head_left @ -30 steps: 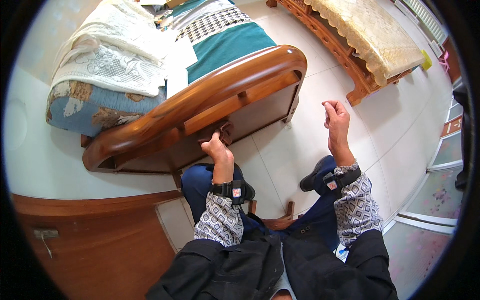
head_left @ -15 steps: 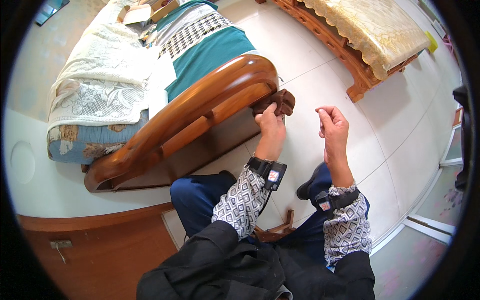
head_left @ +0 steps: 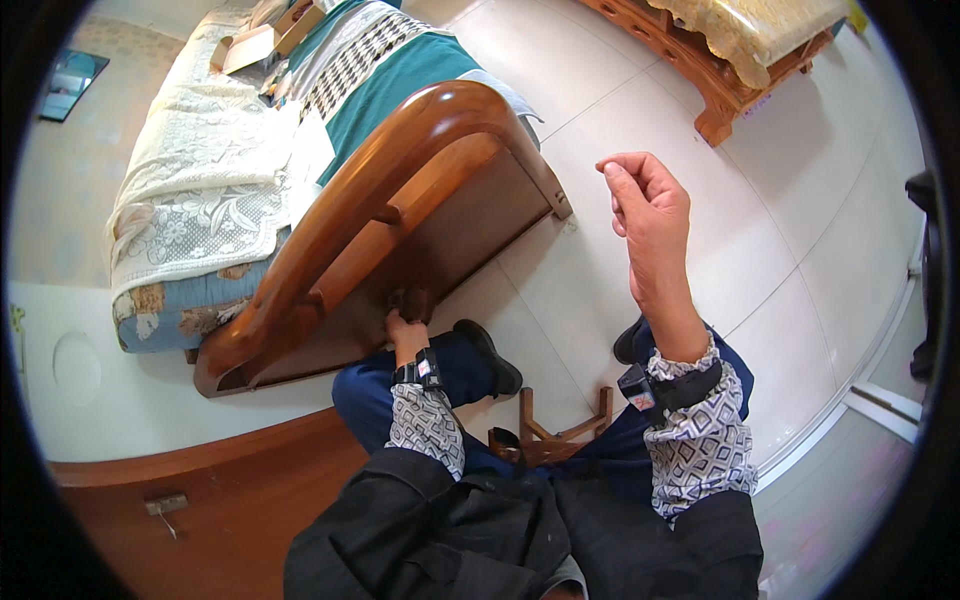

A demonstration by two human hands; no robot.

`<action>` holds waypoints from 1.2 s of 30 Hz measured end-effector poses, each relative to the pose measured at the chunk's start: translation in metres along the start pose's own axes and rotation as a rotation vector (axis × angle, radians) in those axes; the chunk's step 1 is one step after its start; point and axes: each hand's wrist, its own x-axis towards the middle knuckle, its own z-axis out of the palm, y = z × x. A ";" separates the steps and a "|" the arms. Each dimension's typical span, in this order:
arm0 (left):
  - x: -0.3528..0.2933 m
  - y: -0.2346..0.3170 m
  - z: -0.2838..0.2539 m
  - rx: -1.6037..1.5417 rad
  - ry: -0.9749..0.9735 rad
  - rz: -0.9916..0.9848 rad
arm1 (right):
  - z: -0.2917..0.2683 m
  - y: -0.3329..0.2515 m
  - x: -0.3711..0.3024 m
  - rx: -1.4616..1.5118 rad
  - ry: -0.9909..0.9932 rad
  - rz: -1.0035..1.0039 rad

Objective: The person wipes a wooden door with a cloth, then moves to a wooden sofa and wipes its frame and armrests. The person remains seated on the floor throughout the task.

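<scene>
My left hand is closed around a brown cloth and presses it against the lower panel of a wooden bed end. The dark cloth nearly blends into the panel, so its edges are hard to make out. The bed end is glossy reddish-brown wood, with a thick curved top rail and a slimmer rail under it. My right hand is raised over the tiled floor, right of the bed end. Its fingers are curled in, thumb against the index finger, with nothing visible in them.
White lace covers and a teal striped cloth lie on the bed, with an open cardboard box. A carved wooden table stands far right. Below me is a small wooden stool. A brown door is at lower left.
My left hand has moved with the brown cloth from the bed end's right upper corner down and left to its lower panel. My right hand is slightly higher. The view has shifted.
</scene>
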 end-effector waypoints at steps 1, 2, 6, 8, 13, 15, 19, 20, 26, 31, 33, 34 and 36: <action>0.009 0.001 0.001 -0.220 0.014 -0.084 | 0.003 0.005 0.003 0.018 0.004 0.001; 0.015 0.007 0.015 -0.414 0.038 -0.164 | 0.004 0.004 0.005 0.028 0.008 0.001; -0.042 0.023 0.139 -0.229 -0.015 -0.155 | 0.000 0.008 0.007 -0.007 0.029 -0.018; -0.076 0.036 0.225 -0.265 -0.221 -0.250 | -0.001 0.010 0.008 -0.042 0.025 -0.052; -0.105 0.061 0.346 -0.443 -0.229 -0.398 | -0.005 0.009 0.012 0.043 0.076 0.008; -0.096 0.061 0.334 -0.508 -0.222 -0.400 | -0.002 0.010 0.010 0.071 0.065 0.008; -0.056 0.061 0.227 -0.511 -0.045 -0.410 | 0.002 0.011 0.009 0.079 0.061 0.006; -0.048 0.063 0.189 -0.424 -0.001 -0.382 | 0.005 0.011 0.009 0.082 0.061 0.005; -0.012 0.073 0.019 -0.261 0.388 -0.034 | 0.015 0.010 0.004 0.059 0.017 0.023; 0.018 0.015 0.005 0.191 0.110 -0.090 | 0.026 0.017 0.006 0.059 0.010 -0.005; 0.020 -0.010 0.025 0.329 -0.043 -0.121 | 0.025 0.020 0.007 0.024 0.016 -0.018; 0.024 -0.024 0.054 0.386 -0.091 -0.179 | 0.025 0.021 0.008 0.005 0.009 -0.038; 0.016 -0.043 0.120 0.151 -0.248 -0.327 | 0.023 0.021 0.009 -0.006 0.040 -0.017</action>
